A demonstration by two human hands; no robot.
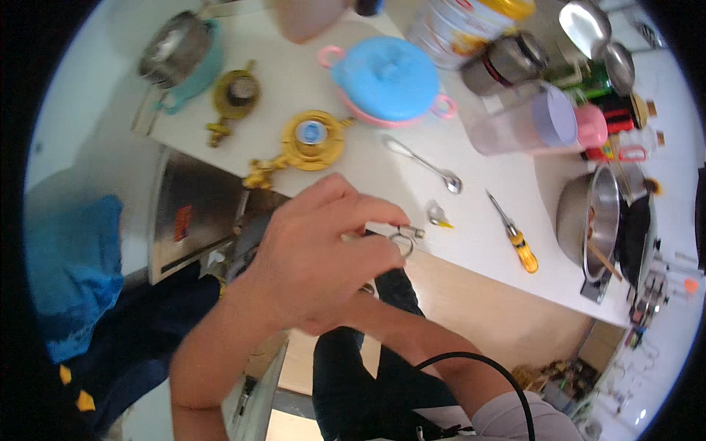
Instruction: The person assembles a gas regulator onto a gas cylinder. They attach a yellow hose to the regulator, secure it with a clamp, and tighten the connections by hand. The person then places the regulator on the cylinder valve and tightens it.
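In the head view, the only one I have, my left hand [316, 246] reaches in from 8 o'clock and appears to pinch a ringed metal part [414, 232] between finger and thumb, at the near edge of the white surface [471, 250]. My right hand [327, 322] comes from 5 o'clock and is mostly hidden beneath the left; I cannot tell whether it grips anything. Taking the ringed part as the clock's centre, a small metal piece with a yellow tip [439, 214] lies just beside it at 2 o'clock, a yellow-handled screwdriver [512, 234] farther off at 3, a spoon [426, 165] between 12 and 1, and a large brass fitting [312, 140] between 10 and 11. To handle this well, I judge I should bring the part fully over the surface, since a slip here could send it to the floor. I would keep the pinch firm but light, let the ring face me, and turn the left wrist outward so both hands can be seen.
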